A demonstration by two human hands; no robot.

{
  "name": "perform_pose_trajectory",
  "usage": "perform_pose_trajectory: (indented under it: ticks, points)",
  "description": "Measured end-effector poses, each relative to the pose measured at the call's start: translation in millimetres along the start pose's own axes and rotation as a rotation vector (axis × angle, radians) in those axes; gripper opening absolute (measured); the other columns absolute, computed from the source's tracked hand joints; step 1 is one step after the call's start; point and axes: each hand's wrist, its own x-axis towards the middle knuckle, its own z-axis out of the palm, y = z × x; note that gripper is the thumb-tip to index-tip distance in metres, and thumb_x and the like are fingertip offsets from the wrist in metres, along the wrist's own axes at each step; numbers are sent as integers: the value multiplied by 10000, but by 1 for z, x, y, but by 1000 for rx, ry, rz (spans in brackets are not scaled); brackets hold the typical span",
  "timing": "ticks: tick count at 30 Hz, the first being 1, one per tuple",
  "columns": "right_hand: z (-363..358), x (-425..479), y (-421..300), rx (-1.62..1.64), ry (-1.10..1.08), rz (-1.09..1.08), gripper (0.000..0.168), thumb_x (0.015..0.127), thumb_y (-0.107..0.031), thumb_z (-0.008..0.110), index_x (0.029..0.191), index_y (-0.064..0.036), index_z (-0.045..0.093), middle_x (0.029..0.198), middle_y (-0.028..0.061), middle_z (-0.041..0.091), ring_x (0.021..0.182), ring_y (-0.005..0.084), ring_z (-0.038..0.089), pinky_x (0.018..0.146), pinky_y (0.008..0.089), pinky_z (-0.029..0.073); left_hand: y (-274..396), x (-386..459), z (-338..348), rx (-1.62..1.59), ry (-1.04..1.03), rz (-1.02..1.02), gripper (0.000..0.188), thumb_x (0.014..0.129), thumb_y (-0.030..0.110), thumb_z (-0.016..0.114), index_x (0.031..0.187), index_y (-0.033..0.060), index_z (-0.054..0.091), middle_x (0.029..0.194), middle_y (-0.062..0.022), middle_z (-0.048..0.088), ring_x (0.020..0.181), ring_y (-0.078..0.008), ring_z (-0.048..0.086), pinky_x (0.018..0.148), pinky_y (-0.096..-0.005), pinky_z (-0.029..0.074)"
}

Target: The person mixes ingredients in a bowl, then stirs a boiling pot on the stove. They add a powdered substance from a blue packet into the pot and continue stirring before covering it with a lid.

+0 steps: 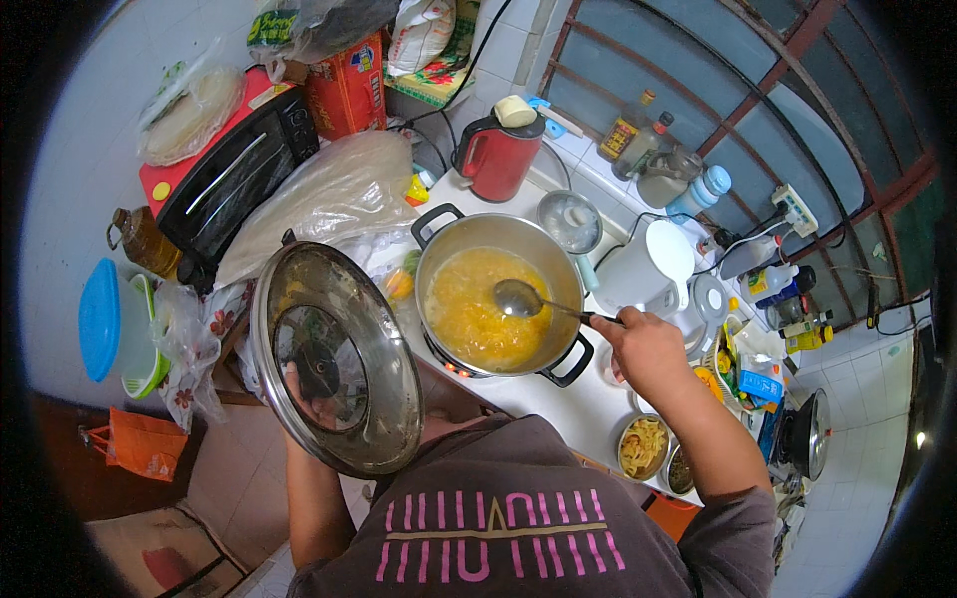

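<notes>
A large steel pot (557,247) with black handles holds yellow soup (471,299), with bits floating in it. My right hand (647,351) grips the black handle of a metal ladle (517,298), whose bowl rests at the soup's surface. To the left of the pot, a steel-rimmed glass pot lid (396,374) is tilted up with its inner side showing. Behind it is my left hand (310,396), partly seen through the glass and closed about the lid's knob, though the knob is mostly hidden. Red lights glow on the cooker (457,369) under the pot.
A red electric kettle (497,161) and a small lidded pan (570,222) stand beyond the pot. A white pitcher (647,261) is at the right. Nearer are a bowl of sliced food (643,448) and a filled basket (721,366). A black toaster oven (239,179) stands at the left.
</notes>
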Motion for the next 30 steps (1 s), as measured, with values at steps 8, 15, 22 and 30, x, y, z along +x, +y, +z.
perform_pose_trajectory:
  ticks: [8,15,22,30]
  points:
    - [58,16,2,31,-173,181,379,896,-159,516,1265,-217,583,982,89,618,906,306,655,752,848,311,-5,-1,11,41,136,78,534,919,386,563,1331,57,479,1279,-126,553,1143,-261,559,931,-416,493]
    - [56,-3,-3,407,-253,109,373,858,-197,623,1231,-196,633,855,115,685,873,302,647,890,759,308,4,-13,12,46,193,19,510,927,382,555,1314,56,488,1263,-114,565,1147,-270,561,953,-431,484]
    - [80,-8,-12,1279,-348,347,359,897,-149,617,1239,-38,620,823,-15,665,788,71,571,840,215,389,-9,2,-15,111,79,134,381,941,350,549,1197,69,561,1067,-64,633,757,-146,587,591,-265,488]
    - [66,-1,-8,603,10,249,353,887,-253,606,1240,-266,626,968,4,654,1044,231,615,958,801,-52,8,-9,8,16,89,-3,352,929,356,554,1152,86,586,966,-28,647,497,-58,455,383,-192,349]
